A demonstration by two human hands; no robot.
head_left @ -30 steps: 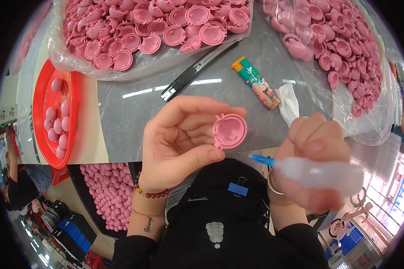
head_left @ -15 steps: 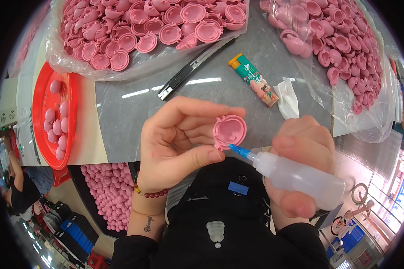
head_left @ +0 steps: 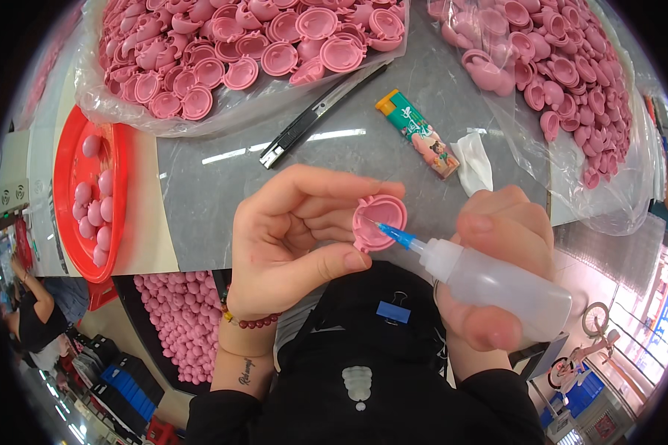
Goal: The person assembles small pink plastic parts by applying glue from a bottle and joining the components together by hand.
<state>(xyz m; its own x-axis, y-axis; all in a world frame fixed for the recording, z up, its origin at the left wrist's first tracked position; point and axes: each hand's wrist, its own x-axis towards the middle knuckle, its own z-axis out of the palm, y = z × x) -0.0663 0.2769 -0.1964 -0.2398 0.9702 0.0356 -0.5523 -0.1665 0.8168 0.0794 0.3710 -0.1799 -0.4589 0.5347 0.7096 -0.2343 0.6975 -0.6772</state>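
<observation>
Between the thumb and fingers of my left hand [head_left: 289, 237] is a pink hollow half-shell [head_left: 390, 215], its open side turned up toward me. My right hand [head_left: 508, 245] is wrapped round a translucent squeeze bottle [head_left: 497, 285]. The blue needle tip [head_left: 397, 235] of the bottle points into the shell near its inner wall. Whether any liquid is coming out is too small to tell.
Clear bags of pink half-shells [head_left: 282, 59] and more pink shells [head_left: 564, 81] lie at the back. A black box cutter [head_left: 319, 115], a green lighter [head_left: 419, 133] and a white tissue [head_left: 473, 165] are on the grey table. Pink balls sit in a red tray [head_left: 65, 185]; more pink balls [head_left: 182, 322] fill a bin below.
The pink half-shell has tilted slightly in my left fingers. The squeeze bottle's tip has shifted a little up and further over the shell's inside.
</observation>
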